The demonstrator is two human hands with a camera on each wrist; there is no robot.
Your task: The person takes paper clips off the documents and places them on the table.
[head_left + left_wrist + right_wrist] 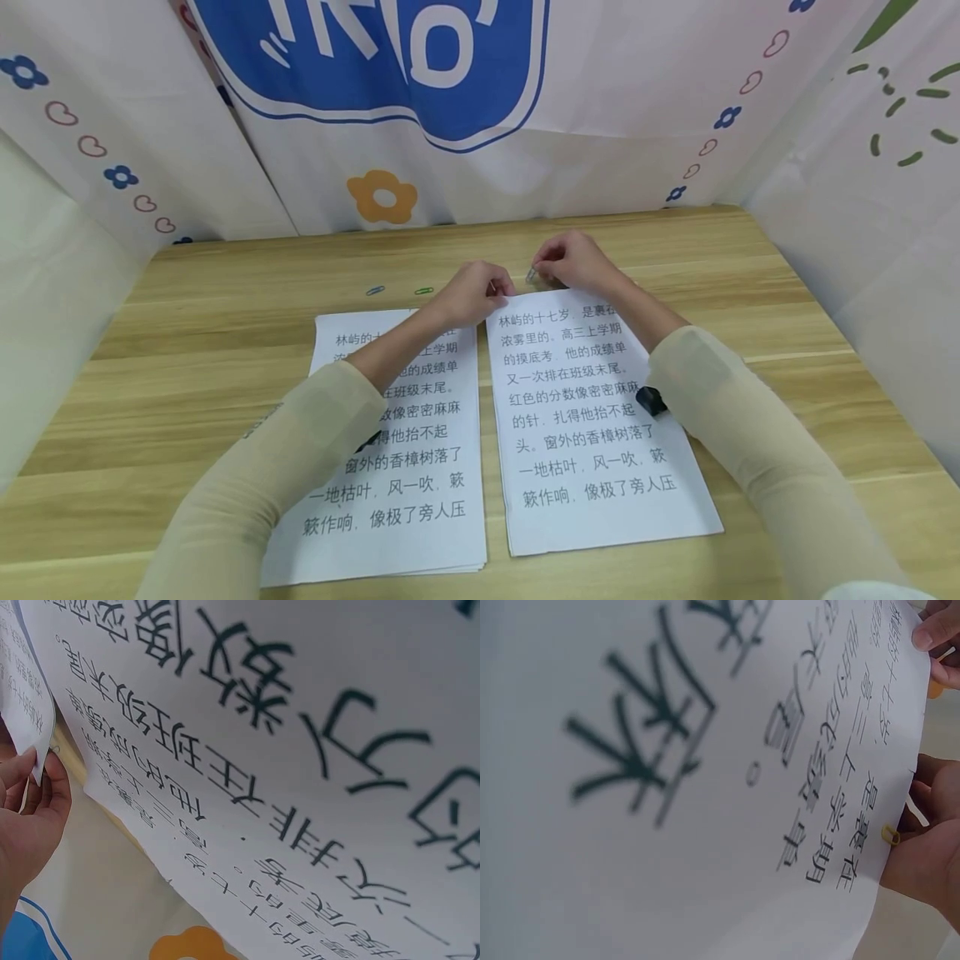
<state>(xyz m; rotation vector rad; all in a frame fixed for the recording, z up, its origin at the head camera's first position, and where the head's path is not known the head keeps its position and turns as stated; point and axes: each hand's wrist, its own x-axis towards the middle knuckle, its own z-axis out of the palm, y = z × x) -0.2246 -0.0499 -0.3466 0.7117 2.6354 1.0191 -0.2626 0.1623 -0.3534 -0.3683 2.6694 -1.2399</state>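
Two stacks of printed paper lie side by side, the left stack (405, 533) and the right stack (600, 517). My left hand (472, 293) pinches the top left corner of the right stack, thumb on the printed side in the left wrist view. Just beyond that stack's top edge, my right hand (576, 260) pinches a small pale paper clip (531, 273) between thumb and fingertips. A yellow paper clip (890, 835) sits on the right stack's top edge, beside the right hand in the right wrist view.
A blue paper clip (375, 290) and a green paper clip (424, 291) lie on the wooden table (247, 283) behind the left stack. A white cloth backdrop (615, 167) with a blue print and an orange flower stands at the table's back edge.
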